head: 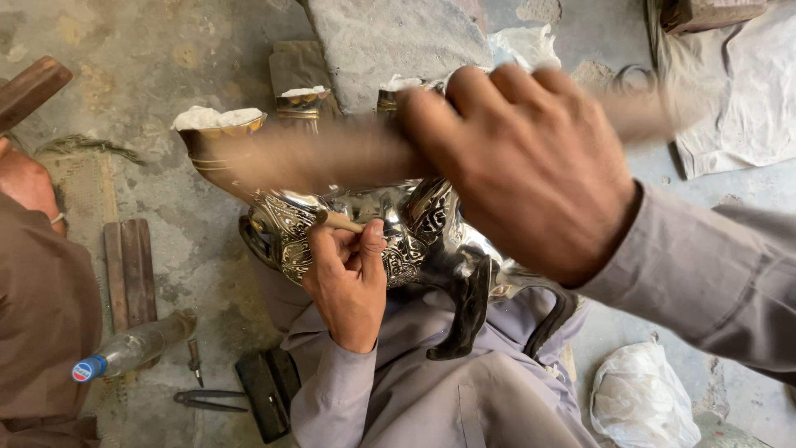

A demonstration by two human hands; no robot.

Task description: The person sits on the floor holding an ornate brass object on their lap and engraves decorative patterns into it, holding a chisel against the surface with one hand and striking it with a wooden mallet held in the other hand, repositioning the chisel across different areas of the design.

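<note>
The left hand pinches a small punch against the engraved silver vessel lying across the lap — the right hand, fingers clenched, grips what seems a blurred wooden mallet.

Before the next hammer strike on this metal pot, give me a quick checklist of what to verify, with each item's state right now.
1. Chisel tip on the engraved metal vessel: ok, it meets the patterned surface.
2. Left hand grip on the chisel: ok, fingers pinch it close to the work.
3. Right hand grip on the hammer handle: cannot tell, motion blur hides it.
4. Vessel steadied on the lap: ok, it rests against the legs.
5. Left fingers out of the strike line: cannot tell, the blurred handle passes right above them.
6. Plastic bottle and small tools on the floor: ok, apart from the work.
</note>
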